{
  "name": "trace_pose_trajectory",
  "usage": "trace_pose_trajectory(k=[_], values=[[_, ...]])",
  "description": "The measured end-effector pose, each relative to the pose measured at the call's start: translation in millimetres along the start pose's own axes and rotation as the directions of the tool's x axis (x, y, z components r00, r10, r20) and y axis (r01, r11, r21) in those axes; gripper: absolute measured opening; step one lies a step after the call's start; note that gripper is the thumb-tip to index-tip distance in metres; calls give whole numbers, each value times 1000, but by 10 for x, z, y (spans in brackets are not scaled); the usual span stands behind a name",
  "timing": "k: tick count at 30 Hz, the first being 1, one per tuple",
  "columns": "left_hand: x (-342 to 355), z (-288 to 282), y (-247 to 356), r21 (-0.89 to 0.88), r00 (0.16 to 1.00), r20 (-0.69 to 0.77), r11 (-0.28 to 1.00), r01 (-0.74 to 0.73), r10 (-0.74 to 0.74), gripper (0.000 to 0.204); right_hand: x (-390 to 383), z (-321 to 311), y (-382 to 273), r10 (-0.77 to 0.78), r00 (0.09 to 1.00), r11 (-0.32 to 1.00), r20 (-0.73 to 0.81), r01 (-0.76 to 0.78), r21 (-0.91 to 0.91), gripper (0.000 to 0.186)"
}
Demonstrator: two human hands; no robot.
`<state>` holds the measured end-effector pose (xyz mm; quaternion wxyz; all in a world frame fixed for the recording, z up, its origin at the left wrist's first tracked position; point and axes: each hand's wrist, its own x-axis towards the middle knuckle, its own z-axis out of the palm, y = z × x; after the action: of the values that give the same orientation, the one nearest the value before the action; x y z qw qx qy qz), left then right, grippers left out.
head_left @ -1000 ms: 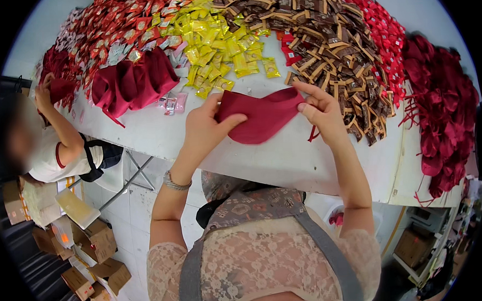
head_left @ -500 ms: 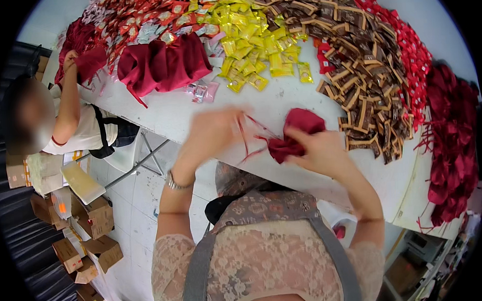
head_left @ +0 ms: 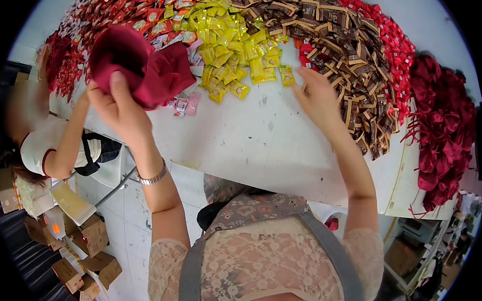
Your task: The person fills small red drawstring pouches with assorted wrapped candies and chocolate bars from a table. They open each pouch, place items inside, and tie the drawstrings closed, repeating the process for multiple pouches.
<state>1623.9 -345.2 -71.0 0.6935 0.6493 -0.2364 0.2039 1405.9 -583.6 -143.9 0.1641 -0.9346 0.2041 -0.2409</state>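
Observation:
My left hand (head_left: 120, 109) has its thumb and fingers closed on a dark red cloth pouch (head_left: 118, 51), whose round mouth gapes. More dark red cloth (head_left: 174, 73) of the same kind lies right beside it, and where one pouch ends and the other begins is hard to tell. My right hand (head_left: 320, 102) hovers over the white table with thumb and fingers apart, nothing visible in it. Its fingertips are near a single yellow packet (head_left: 286, 75) and a few red packets (head_left: 305, 55) at the edge of the brown packets (head_left: 355, 77).
Heaps of orange-red packets (head_left: 125, 16), yellow packets (head_left: 221, 39) and bright red packets (head_left: 397, 55) line the far side of the white table (head_left: 240, 134). Tied dark red pouches (head_left: 442, 133) pile up at the right. A co-worker (head_left: 49, 141) sits at the left, near cardboard boxes (head_left: 90, 235).
The small dark red pouch and its strings are no longer in my hands. My left hand has moved up-left and taken an open pouch; my right hand has moved forward to the packets.

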Motion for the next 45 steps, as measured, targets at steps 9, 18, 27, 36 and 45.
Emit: trace_pose_trajectory(k=[9,18,27,36,45], values=[[-1110,-30,-119,-19,706,614,888,459,-352,22,384,225,-23,119,988,970,99,-95,-226,23],[-1329,158,-429,84,664,669,922,377,-333,23,372,350,372,-34,992,997,118,41,-63,37],[-1340,152,-540,27,684,667,927,374,-295,24,474,-325,399,475,839,-192,268,-198,961,23],[-1306,164,-507,122,652,676,925,360,-343,28,692,152,488,362,871,785,331,-94,-612,14],[-1249,129,-517,134,641,708,947,291,-297,30,2155,-76,278,-98,976,981,-194,127,146,21]])
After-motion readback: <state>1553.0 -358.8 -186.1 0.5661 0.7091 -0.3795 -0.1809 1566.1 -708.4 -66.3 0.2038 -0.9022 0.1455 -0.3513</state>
